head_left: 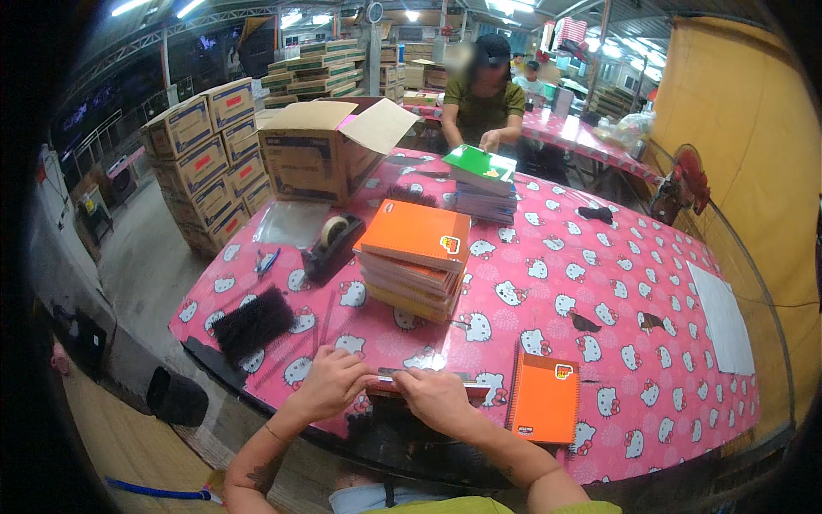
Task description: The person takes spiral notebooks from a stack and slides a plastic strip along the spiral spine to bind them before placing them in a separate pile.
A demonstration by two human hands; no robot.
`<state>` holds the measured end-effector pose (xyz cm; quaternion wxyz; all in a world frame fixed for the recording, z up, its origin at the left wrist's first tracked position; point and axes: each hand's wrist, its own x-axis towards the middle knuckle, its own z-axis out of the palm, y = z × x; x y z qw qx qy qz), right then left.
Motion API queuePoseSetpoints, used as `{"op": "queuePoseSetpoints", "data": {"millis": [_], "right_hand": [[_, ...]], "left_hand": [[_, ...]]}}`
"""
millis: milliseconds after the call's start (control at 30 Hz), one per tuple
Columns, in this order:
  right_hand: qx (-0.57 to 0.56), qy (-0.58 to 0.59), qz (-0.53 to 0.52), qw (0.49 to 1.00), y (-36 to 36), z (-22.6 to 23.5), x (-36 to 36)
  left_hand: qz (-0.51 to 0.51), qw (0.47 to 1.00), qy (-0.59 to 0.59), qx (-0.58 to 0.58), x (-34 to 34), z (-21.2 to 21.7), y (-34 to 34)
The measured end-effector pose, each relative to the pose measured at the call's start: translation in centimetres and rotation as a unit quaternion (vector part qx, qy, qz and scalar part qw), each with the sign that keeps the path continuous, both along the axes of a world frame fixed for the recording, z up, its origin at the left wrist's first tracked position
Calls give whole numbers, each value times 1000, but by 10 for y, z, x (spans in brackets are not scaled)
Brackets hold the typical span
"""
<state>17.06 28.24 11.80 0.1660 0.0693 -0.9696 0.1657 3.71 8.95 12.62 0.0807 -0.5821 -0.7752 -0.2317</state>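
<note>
Left hand (330, 383) and right hand (438, 399) both closed, pinching thin flat notebook-like item (425, 378) at near edge of pink cartoon-print table (616, 283), likely steadying it. 1 orange spiral notebook (545, 398) beside right hand; orange notebook stack (415, 261) behind, within reach.

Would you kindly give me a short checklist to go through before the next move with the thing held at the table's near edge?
1. Both hands on the piece: left hand and right hand grip a thin flat item at the table's near edge: ok.
2. What the item is: mostly hidden under the hands: cannot tell.
3. Orange spiral notebook lies flat just right of the right hand, apart from it: ok.
4. Stack of orange notebooks sits square, not leaning: ok.
5. Tape dispenser stands upright left of the stack: ok.
6. Co-worker's hand stays at the far stack with the green notebook: ok.
</note>
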Motion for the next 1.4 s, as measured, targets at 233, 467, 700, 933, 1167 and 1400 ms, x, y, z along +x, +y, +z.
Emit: {"op": "queuePoseSetpoints", "data": {"millis": [233, 467, 700, 933, 1167, 1400], "right_hand": [[0, 22, 12, 1000, -10, -4, 6], [-13, 43, 1, 999, -13, -12, 3], [20, 19, -2, 1000, -7, 1, 13], [34, 9, -18, 999, -1, -3, 29], [15, 69, 12, 997, 2, -4, 21], [-23, 34, -12, 999, 0, 1, 19]], "left_hand": [[43, 999, 28, -15, 17, -7, -10], [186, 974, 127, -21, 70, -73, -2], [216, 969, 123, -7, 63, -74, 5], [190, 965, 169, 56, 59, -76, 12], [120, 969, 175, 124, 77, -106, 7], [92, 984, 124, 88, 74, -118, 12]]}}
